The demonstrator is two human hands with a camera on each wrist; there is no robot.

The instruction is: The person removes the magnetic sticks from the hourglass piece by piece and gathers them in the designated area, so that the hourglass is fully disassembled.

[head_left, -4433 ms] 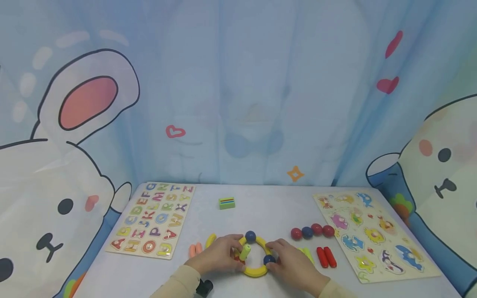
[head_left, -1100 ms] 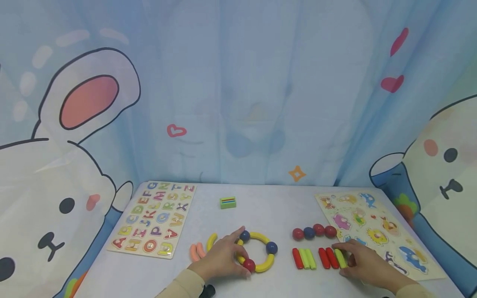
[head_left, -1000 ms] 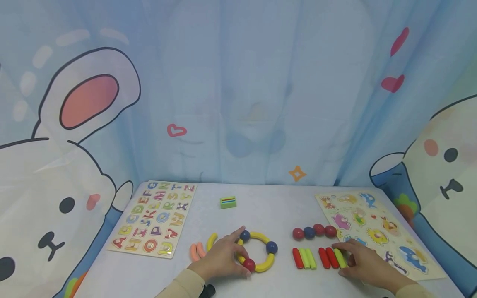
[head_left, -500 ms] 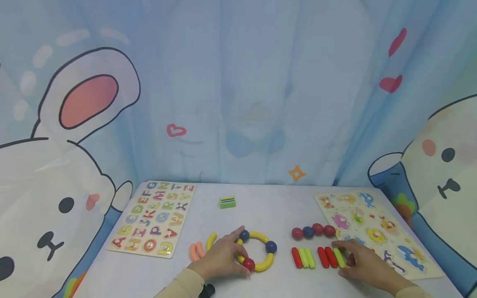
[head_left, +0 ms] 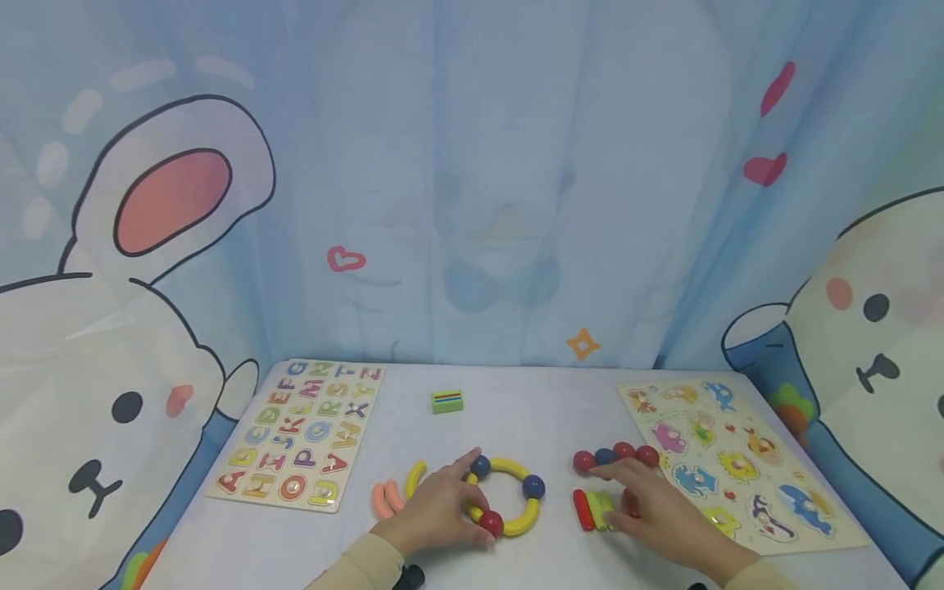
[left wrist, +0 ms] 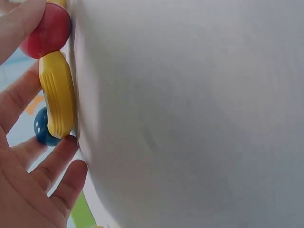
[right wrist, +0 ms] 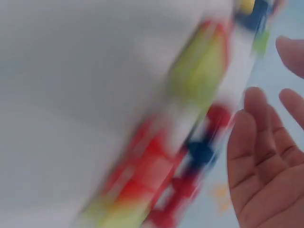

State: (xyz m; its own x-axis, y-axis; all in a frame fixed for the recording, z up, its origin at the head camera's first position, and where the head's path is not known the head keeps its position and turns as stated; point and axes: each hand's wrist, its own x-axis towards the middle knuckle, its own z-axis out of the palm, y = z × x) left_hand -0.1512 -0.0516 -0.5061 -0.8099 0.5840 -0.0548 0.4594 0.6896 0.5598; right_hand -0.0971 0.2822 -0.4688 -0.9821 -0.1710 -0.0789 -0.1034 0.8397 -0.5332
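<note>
A ring of yellow curved magnetic rods [head_left: 525, 518] joined by one red and two blue balls lies on the table. My left hand [head_left: 441, 508] holds its left side, thumb at the red ball [head_left: 491, 523] and a fingertip near the upper blue ball [head_left: 480, 467]. In the left wrist view, the fingers spread along a yellow rod [left wrist: 58, 95]. My right hand [head_left: 656, 512] hovers above the straight rods, fingers apart around nothing. Beside its fingertips lie a red rod [head_left: 583, 510] and light green rods [head_left: 599, 510]; it hides most of the other rod group. The right wrist view is blurred.
A row of red and blue balls [head_left: 624, 451] lies behind the right hand. Puzzle boards with letters [head_left: 298, 434] and animals [head_left: 737, 467] flank the table. A green block [head_left: 447, 401] stands at the back. Pink curved rods [head_left: 381, 500] and a loose yellow one [head_left: 415, 475] lie left.
My right hand has left the green rod at the far right and moved left over the rods. Earlier, both hands were at the ring; the left hand has stayed there.
</note>
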